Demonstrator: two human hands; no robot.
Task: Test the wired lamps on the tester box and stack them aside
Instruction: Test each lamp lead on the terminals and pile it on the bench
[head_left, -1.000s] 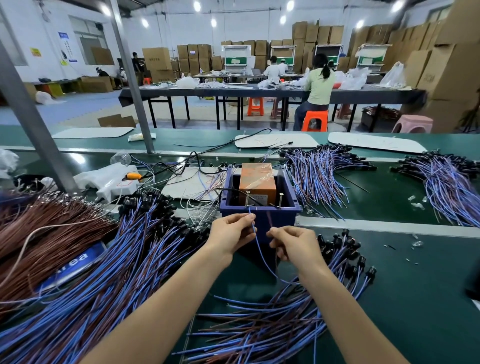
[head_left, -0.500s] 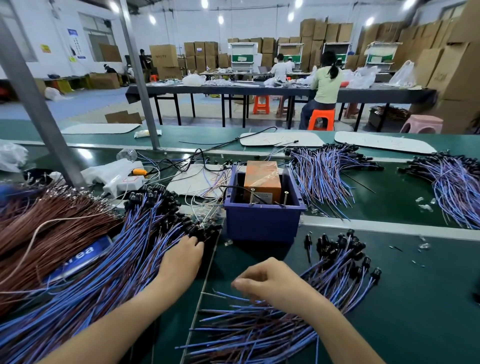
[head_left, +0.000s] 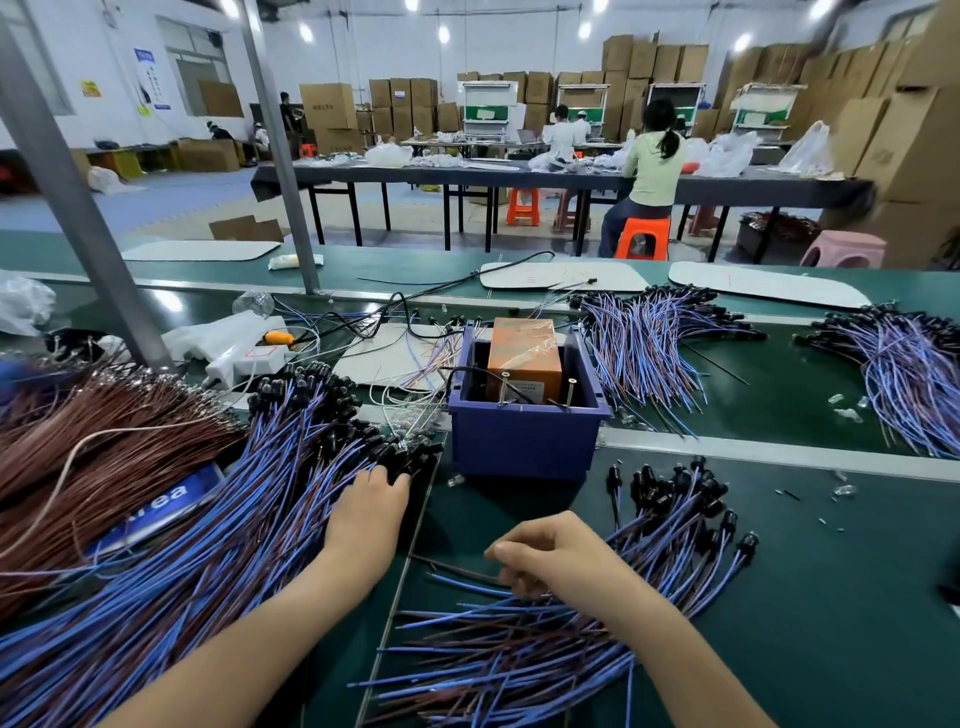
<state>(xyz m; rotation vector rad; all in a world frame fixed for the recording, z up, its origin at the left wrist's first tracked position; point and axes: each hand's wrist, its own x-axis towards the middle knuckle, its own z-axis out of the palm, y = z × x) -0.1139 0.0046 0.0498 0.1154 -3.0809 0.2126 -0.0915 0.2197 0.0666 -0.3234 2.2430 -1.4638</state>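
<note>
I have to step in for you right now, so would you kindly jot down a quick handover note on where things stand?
Left hand: flat on the big untested pile to the left, fingers at the black lamp heads; whether it grips one cannot be seen.
Right hand: curled over the wire ends of the tested stack on the right; what it holds cannot be seen.
Tester box: in the blue bin, straight ahead, nothing on its two pins.
Done: a fair stack on the right.
Left: most of the left pile. Further bundles lie beyond the bin; status unknown.
</note>
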